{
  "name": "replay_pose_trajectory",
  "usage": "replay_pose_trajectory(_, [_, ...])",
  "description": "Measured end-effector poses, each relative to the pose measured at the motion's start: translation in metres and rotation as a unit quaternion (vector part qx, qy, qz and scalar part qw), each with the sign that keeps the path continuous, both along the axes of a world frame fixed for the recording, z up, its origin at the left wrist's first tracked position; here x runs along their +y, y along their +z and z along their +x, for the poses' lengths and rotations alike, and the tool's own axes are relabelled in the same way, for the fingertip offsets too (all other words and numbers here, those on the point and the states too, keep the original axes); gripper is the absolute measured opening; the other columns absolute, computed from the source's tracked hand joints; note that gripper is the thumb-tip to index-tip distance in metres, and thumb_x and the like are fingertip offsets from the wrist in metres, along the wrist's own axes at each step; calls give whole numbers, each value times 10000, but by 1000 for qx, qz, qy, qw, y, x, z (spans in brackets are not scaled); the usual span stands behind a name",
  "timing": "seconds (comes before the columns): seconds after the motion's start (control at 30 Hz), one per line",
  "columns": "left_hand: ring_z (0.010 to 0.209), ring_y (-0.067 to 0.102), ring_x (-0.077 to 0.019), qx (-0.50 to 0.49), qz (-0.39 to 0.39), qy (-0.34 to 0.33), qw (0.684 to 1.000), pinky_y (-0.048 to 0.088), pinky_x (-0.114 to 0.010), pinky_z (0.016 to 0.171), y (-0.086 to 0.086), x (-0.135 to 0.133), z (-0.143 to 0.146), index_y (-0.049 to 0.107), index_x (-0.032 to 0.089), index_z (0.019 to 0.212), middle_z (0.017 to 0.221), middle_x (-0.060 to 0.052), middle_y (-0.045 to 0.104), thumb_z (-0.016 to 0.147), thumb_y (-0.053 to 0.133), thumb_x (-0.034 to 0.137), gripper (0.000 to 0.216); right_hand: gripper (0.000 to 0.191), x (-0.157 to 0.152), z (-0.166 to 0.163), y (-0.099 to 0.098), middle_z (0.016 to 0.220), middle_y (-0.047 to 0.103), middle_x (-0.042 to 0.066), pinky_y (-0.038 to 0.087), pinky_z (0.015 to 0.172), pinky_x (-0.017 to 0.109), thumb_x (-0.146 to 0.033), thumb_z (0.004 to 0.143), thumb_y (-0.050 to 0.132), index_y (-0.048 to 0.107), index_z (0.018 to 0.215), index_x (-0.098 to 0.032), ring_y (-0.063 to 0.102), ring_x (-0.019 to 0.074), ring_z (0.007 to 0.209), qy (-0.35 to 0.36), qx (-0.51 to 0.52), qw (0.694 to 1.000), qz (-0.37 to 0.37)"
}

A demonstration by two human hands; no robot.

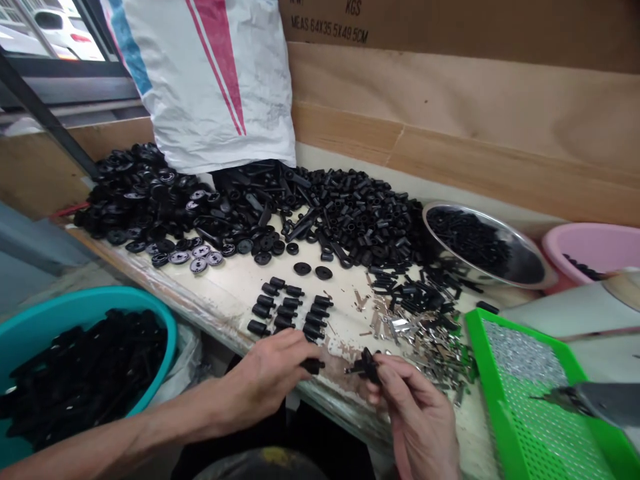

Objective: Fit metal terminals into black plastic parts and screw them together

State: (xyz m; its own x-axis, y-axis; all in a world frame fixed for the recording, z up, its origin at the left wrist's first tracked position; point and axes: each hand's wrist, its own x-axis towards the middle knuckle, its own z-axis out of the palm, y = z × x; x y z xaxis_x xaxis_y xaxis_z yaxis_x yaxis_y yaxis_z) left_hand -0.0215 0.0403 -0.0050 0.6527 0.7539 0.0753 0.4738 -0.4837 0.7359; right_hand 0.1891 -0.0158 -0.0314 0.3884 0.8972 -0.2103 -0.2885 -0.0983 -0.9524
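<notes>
My left hand [267,373] is closed at the table's front edge, its fingertips on a small black plastic cylinder [314,366] with a narrow tip. My right hand [415,410] pinches a black plastic part with a disc [369,365], and a thin end points left toward the other hand. The two held pieces are apart. Just beyond my left hand, several black cylinders [287,311] lie in short rows on the pale tabletop. Small metal strips [430,343] are heaped beyond my right hand. Two flat black discs [323,273] lie farther back.
Black caps, levers and short tubes [370,210] are piled along the back below a white sack [225,87]. At right stand a steel bowl [533,267], a pink basin [590,233], a green tray [505,400] of tiny silver pieces and a power screwdriver [600,400]. A teal tub [165,307] is at left.
</notes>
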Motion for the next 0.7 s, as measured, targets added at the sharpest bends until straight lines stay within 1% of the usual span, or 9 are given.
replay_pose_trajectory(0.03, [794, 535, -112, -50, -79, 22, 995, 432, -205, 716, 0, -1, 3, 602, 226, 1073, 915, -3, 578, 856, 480, 124, 269, 162, 1, 0, 2, 795, 657, 36, 493, 469, 228, -316, 644, 789, 751, 735, -188, 584, 117, 534, 3, 1, 1000, 6])
replay_pose_trajectory(0.07, [727, 523, -101, -106, -172, 45, 978, 426, -203, 662, 0, -1, 6, 594, 215, 1098, 898, -7, 570, 866, 485, 153, 263, 152, 2, 1, 3, 801, 655, 34, 491, 466, 223, -312, 651, 785, 749, 736, -191, 585, 116, 539, 7, 0, 1000, 11])
replay_pose_trajectory(0.13, [585, 470, -71, -218, -334, 81, 914, 394, -195, 564, -1, -4, 13, 587, 190, 1105, 799, 6, 544, 868, 517, 218, 249, 130, 4, 2, 7, 838, 658, 39, 491, 469, 219, -303, 664, 777, 745, 729, -195, 590, 116, 556, 10, -17, 1000, 22])
replay_pose_trajectory(0.2, [521, 442, -54, -312, -423, 91, 846, 377, -191, 525, -4, -7, 21, 581, 162, 1083, 728, 20, 510, 855, 550, 240, 243, 109, 5, 3, 11, 869, 664, 49, 498, 483, 220, -294, 677, 766, 741, 713, -194, 593, 119, 574, 11, -53, 998, 34])
replay_pose_trajectory(0.23, [518, 450, -53, -348, -442, 91, 821, 380, -191, 521, -5, -8, 24, 580, 153, 1062, 722, 20, 505, 841, 571, 237, 236, 101, 5, 4, 12, 874, 667, 53, 502, 496, 222, -289, 685, 759, 739, 709, -193, 596, 123, 587, 11, -75, 996, 40])
replay_pose_trajectory(0.3, [521, 470, -57, -399, -462, 93, 787, 395, -191, 503, -5, -11, 30, 574, 143, 1014, 745, 8, 520, 809, 612, 215, 221, 91, 6, 4, 15, 872, 672, 59, 505, 513, 222, -282, 696, 748, 739, 708, -193, 602, 134, 621, 13, -115, 992, 51])
replay_pose_trajectory(0.4, [534, 499, -76, -434, -482, 94, 756, 409, -181, 455, -3, -13, 36, 553, 142, 971, 752, -10, 550, 776, 645, 190, 221, 84, 7, 0, 18, 844, 675, 67, 508, 528, 221, -275, 705, 736, 739, 709, -191, 615, 166, 700, 26, -140, 988, 62])
replay_pose_trajectory(0.57, [566, 534, -97, -450, -499, 106, 733, 426, -174, 439, 0, -13, 41, 553, 130, 922, 727, -13, 565, 733, 687, 189, 239, 93, 11, -10, 17, 796, 675, 63, 517, 564, 222, -279, 723, 720, 731, 708, -188, 617, 180, 753, 46, -142, 986, 75])
replay_pose_trajectory(0.7, [551, 491, -66, -448, -485, 152, 736, 425, -168, 474, -2, -12, 41, 603, 114, 985, 703, 8, 561, 694, 714, 135, 312, 85, 14, -7, 19, 818, 669, 52, 516, 520, 201, -266, 704, 743, 735, 730, -186, 607, 142, 666, -3, -126, 989, 76])
